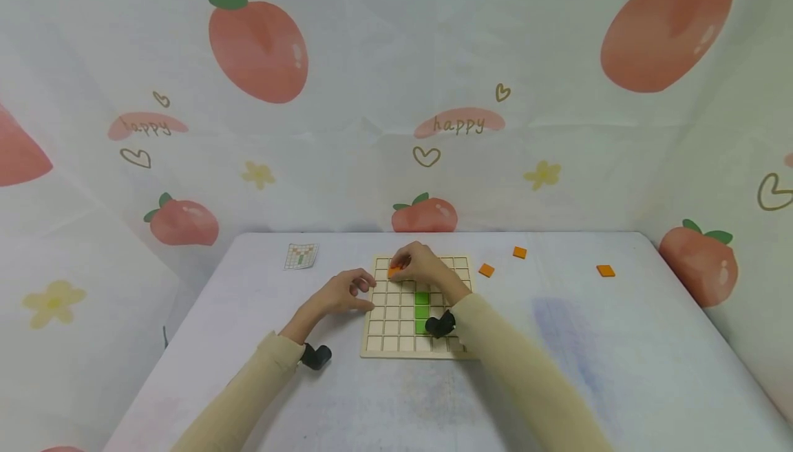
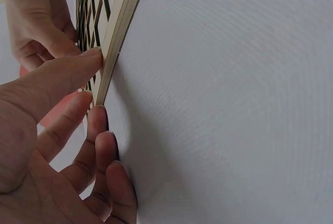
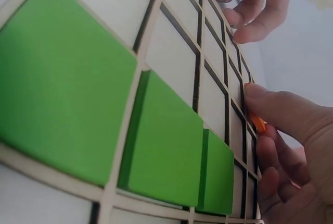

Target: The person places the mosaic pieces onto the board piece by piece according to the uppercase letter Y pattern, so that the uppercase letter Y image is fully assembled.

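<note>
A wooden grid board (image 1: pixel 375 331) lies mid-table, with three green square tiles (image 1: pixel 422 312) in a line in one of its columns. My right hand (image 1: pixel 424 263) reaches over the far left part of the board. Between its thumb and fingers it pinches an orange square tile (image 3: pixel 258 122), which is at the grid cells. My left hand (image 1: pixel 339 292) is at the board's left edge, its fingers loosely bent. In the left wrist view, the thumb and fingertips (image 2: pixel 93 60) touch the board's rim.
Three loose orange tiles lie right of the board: a near one (image 1: pixel 486 270), a farther one (image 1: pixel 520 252) and one far right (image 1: pixel 606 271). A small printed grid card (image 1: pixel 301 256) rests at the back left. A patterned cloth (image 1: pixel 347 184) hangs behind the table.
</note>
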Demonstrator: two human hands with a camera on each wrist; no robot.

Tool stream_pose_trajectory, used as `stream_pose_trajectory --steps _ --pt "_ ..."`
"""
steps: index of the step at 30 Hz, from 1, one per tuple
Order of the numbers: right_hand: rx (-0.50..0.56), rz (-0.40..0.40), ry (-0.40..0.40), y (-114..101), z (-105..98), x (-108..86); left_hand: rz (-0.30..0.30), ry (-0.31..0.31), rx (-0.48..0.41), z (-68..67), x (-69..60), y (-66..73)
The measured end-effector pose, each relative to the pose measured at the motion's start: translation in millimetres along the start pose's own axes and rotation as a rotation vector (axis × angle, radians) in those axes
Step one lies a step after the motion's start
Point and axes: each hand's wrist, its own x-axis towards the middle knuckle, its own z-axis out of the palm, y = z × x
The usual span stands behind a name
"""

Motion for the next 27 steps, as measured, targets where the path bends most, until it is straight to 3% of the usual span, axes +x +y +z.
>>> stream_pose_trajectory --steps 19,27 --pt "-0.043 0.026 0.003 0.0 1.3 1.9 -0.011 0.011 -0.013 0.2 0.4 -1.7" --pt "-0.026 -0.110 -0.019 8.6 -20.7 -7.5 -0.023 0.010 -0.018 1.6 1.3 -2.2"
